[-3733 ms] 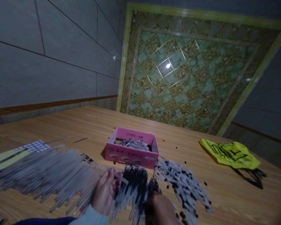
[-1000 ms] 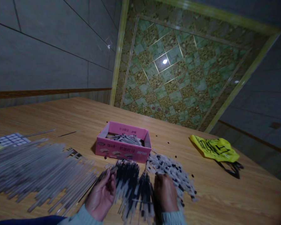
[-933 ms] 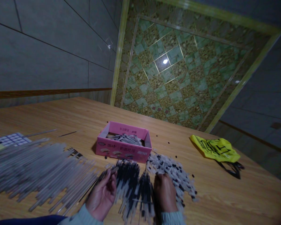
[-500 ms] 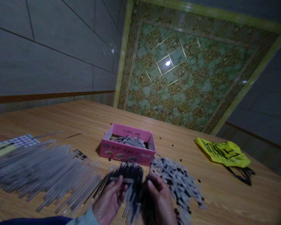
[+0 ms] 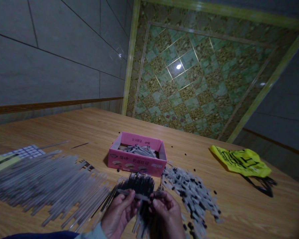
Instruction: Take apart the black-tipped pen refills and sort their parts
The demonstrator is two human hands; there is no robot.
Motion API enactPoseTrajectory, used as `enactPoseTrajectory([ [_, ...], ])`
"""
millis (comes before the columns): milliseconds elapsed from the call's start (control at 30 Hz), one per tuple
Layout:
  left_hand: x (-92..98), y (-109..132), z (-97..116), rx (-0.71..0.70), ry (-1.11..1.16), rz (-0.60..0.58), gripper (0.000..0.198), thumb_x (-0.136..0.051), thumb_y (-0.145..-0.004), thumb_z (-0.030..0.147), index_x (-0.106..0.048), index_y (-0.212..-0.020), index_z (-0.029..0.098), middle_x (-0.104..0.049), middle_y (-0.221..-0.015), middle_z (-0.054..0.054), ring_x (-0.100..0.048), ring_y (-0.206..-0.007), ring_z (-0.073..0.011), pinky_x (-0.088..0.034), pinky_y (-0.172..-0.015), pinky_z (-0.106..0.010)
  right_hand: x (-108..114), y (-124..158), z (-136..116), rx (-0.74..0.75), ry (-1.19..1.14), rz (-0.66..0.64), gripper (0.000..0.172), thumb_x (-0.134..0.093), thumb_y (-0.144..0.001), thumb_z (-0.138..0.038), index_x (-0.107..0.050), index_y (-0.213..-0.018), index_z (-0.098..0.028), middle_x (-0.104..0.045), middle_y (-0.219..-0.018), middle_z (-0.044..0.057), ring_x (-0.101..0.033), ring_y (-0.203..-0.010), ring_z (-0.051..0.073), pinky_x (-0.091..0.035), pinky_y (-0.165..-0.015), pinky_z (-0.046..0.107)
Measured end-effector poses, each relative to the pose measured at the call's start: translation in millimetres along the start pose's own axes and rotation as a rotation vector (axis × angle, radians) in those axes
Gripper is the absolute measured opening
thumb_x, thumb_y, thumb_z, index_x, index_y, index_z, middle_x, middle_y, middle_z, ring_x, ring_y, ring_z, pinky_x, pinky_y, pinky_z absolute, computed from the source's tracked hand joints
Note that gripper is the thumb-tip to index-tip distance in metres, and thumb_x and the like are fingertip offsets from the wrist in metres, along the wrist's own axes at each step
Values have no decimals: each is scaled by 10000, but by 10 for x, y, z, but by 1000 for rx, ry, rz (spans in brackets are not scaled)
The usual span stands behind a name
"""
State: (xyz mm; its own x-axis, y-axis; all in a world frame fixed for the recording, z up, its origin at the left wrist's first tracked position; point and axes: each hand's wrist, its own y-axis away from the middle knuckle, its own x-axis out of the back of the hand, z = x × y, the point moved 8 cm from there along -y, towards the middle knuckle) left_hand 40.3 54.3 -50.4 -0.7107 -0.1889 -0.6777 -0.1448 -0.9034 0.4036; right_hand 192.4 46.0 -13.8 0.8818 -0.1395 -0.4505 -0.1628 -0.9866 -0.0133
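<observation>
My left hand (image 5: 121, 210) pinches a short translucent plastic tube (image 5: 141, 198) between thumb and fingers, held nearly level. My right hand (image 5: 166, 209) is closed in a pinch at the tube's right end; what sits between its fingertips is too small and blurred to make out. Beneath and just beyond both hands lies a bundle of thin black sticks (image 5: 141, 182), with pale ends toward me. To the right spreads a heap of short whitish caps (image 5: 196, 196) mixed with small black plugs. Long translucent tubes (image 5: 54, 186) lie in a wide layer on the left.
Behind the bundle stands a pink cardboard box (image 5: 137, 165) holding short grey-white pieces. A yellow bag (image 5: 241, 162) with black straps lies at the right. A checked cloth (image 5: 31, 152) is at the far left of the wooden table (image 5: 89, 124). Tiled walls enclose it.
My right hand has come up and left from the black bundle to the tube's end. The tube in my left hand has shifted slightly right and now tilts down to the right.
</observation>
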Motion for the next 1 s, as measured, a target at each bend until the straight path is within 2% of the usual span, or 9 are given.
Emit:
enactPoseTrajectory([
  [100, -23, 13, 27, -28, -38, -15, 296, -755, -641, 182, -512, -810, 164, -678, -629, 2, -648, -549, -110, -488, -475, -165, -6, 28, -174, 169, 232, 9, 197, -777, -596, -275, -679, -718, -154, -691, -707, 48, -627, -636, 164, -495, -579, 233],
  [167, -29, 27, 41, -36, -55, -3, 321, -767, -623, 189, -510, -813, 165, -683, -634, -4, -651, -553, -116, -488, -477, -168, -9, 46, -228, 220, 354, 11, 167, -748, -622, -267, -683, -733, -161, -693, -720, 57, -632, -690, 193, -500, -618, 255],
  [400, -38, 27, 39, -30, -64, 9, 302, -764, -630, 186, -510, -791, 161, -685, -628, -17, -646, -542, -114, -476, -475, -169, -54, 91, -314, 370, 520, -1, 50, -665, -672, -186, -676, -721, -185, -671, -745, 39, -625, -740, 194, -487, -684, 256],
  [667, -25, 27, 18, -33, -61, 12, 289, -769, -623, 193, -526, -773, 147, -679, -614, -22, -642, -534, -113, -474, -465, -166, -119, 113, -348, 415, 568, -41, 63, -623, -696, -130, -658, -704, -182, -663, -757, 45, -618, -759, 192, -479, -703, 265],
  [1000, -39, 26, 15, -50, -124, -16, 341, -787, -591, 261, -501, -749, 162, -685, -619, -25, -637, -535, -109, -457, -466, -158, -153, 157, -406, 437, 618, -1, 43, -628, -704, -198, -669, -696, -190, -672, -742, 43, -624, -748, 197, -487, -681, 252],
])
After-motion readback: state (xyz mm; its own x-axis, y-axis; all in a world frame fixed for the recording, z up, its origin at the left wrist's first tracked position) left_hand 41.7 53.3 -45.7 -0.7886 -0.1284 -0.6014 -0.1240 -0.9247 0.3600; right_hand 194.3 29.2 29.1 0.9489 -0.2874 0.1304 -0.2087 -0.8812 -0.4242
